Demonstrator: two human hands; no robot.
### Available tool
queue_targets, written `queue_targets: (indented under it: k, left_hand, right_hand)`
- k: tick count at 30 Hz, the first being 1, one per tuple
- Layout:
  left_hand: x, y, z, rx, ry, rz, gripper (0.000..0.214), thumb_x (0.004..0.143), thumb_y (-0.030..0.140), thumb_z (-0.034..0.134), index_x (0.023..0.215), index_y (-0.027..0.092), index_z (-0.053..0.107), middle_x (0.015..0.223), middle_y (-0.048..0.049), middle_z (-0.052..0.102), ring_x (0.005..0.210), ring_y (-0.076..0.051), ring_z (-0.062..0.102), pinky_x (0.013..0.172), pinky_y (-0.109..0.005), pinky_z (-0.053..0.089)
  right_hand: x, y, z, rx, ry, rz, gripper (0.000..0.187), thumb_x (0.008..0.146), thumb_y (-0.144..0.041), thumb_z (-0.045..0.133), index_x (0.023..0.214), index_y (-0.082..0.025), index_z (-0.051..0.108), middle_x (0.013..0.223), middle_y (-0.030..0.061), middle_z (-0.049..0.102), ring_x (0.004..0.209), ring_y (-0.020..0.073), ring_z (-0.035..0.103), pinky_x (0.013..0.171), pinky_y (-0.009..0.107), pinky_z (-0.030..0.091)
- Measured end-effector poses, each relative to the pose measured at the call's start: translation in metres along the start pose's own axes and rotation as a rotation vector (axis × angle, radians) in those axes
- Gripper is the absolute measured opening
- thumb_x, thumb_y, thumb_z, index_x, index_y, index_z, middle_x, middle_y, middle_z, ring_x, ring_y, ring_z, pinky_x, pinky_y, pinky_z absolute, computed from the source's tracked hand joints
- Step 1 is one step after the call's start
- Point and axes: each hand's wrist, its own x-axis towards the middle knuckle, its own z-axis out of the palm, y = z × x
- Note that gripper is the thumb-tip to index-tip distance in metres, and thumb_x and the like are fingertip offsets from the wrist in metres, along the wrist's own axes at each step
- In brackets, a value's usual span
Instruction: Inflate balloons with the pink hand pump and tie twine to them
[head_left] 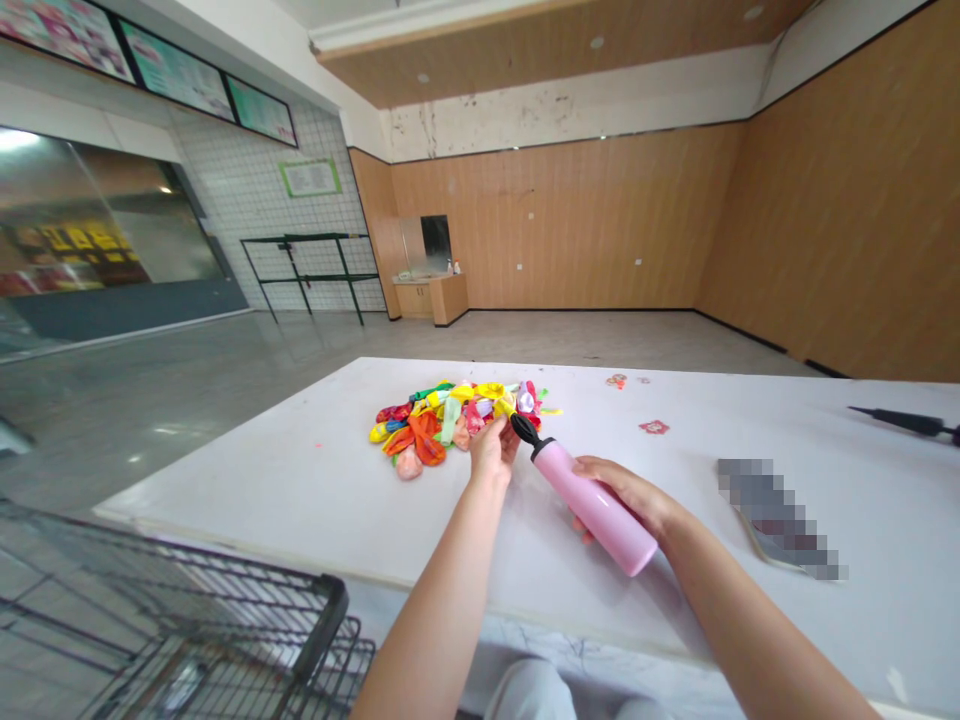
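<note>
A pink pump [590, 507] slants near heaped multicoloured balloons [450, 421].

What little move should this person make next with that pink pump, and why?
Probably use the left hand to make sure one of the balloons sits snugly on the black nozzle of the pink pump. The right hand grips the pump's body, and the left hand is close beside the nozzle and the balloons, though whether one is fitted is hard to tell.
</note>
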Motion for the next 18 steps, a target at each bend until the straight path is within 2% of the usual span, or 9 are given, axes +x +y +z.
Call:
queue_targets:
  k: [7,11,18]
  left_hand:
    - [-0.0013,0.0019,0.0002,0.121,-0.037,0.120,0.008,0.074,0.007,0.063,0.072,0.013,0.059,0.061,-0.0014,0.064,0.052,-0.009,0.061,0.052,-0.018,0.052]
    - [-0.0021,0.0037,0.0002,0.174,-0.061,0.158,0.010,0.070,0.007,0.065,0.069,0.014,0.057,0.058,-0.0007,0.062,0.053,-0.011,0.062,0.053,-0.019,0.052]
    - [-0.0041,0.0074,-0.0038,0.178,-0.078,0.192,0.014,0.067,0.012,0.071,0.073,0.013,0.059,0.062,-0.0032,0.065,0.055,-0.013,0.064,0.060,-0.024,0.054]
  right_hand:
    - [-0.0018,-0.0006,-0.0010,-0.142,0.089,-0.050,0.037,0.075,-0.048,0.064,0.095,-0.019,0.052,0.071,0.0023,0.065,0.055,0.0189,0.064,0.047,0.028,0.051]
    - [-0.0023,-0.0021,-0.0025,-0.194,0.057,-0.084,0.037,0.073,-0.045,0.068,0.094,-0.016,0.057,0.076,0.0047,0.069,0.057,0.0150,0.062,0.051,0.025,0.051]
    - [-0.0033,-0.0034,-0.0035,-0.166,0.037,-0.085,0.041,0.072,-0.047,0.068,0.094,-0.015,0.057,0.075,0.0071,0.070,0.059,0.0168,0.063,0.054,0.027,0.051]
